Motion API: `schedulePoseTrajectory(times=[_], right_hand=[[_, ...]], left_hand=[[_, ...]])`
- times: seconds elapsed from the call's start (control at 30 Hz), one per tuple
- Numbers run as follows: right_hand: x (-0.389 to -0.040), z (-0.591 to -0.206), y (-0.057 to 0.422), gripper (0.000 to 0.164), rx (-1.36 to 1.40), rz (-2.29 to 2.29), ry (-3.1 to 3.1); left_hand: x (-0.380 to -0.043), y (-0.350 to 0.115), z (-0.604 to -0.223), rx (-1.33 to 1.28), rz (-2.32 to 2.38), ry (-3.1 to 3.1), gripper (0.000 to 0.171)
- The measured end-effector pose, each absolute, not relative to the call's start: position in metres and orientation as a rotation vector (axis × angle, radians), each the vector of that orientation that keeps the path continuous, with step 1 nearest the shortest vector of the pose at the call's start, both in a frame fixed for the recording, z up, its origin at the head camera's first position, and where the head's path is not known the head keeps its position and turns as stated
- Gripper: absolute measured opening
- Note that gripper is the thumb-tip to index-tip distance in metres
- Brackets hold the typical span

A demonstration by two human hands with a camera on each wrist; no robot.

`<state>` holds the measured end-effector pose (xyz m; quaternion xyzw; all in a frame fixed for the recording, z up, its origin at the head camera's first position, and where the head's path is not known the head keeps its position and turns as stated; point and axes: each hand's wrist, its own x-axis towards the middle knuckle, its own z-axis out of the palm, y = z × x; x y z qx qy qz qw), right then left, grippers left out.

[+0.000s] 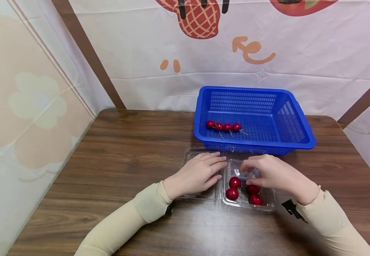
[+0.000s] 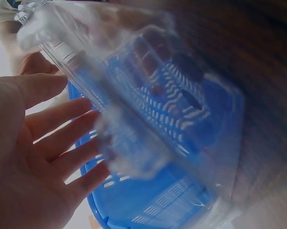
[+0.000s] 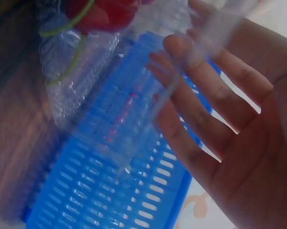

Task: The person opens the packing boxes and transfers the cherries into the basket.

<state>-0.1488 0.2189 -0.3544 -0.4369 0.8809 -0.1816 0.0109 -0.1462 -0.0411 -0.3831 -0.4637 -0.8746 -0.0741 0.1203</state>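
A hinged clear plastic box lies unfolded on the table. Over its left half, the lid (image 1: 188, 156), my left hand (image 1: 197, 174) lies with fingers extended toward the fold; in the left wrist view those fingertips are at the clear plastic edge. The right half, the tray (image 1: 247, 206), holds a pair of red cherries (image 1: 232, 193) on its left side and another pair of cherries (image 1: 256, 199) on its right. Above the right pair is my right hand (image 1: 268, 172), fingers loosely bent and thumb close to the upper cherry. Green stems (image 3: 69, 26) show in the right wrist view.
Just behind the box stands a blue perforated basket (image 1: 255, 144), with several stemmed cherries (image 1: 227, 127) in a row at its left. Under everything is a brown wood-grain table (image 1: 134, 142). A printed cloth (image 1: 134, 49) hangs behind.
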Motion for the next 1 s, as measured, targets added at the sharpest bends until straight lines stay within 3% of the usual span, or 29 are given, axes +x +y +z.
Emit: schedulePoseTrajectory(times=[1.0], right_hand=[[-0.159, -0.382, 0.207, 0.032, -1.351, -0.578, 2.667]], left_hand=[[-0.146, -0.04, -0.385, -1.357, -0.213, -2.561, 0.039]])
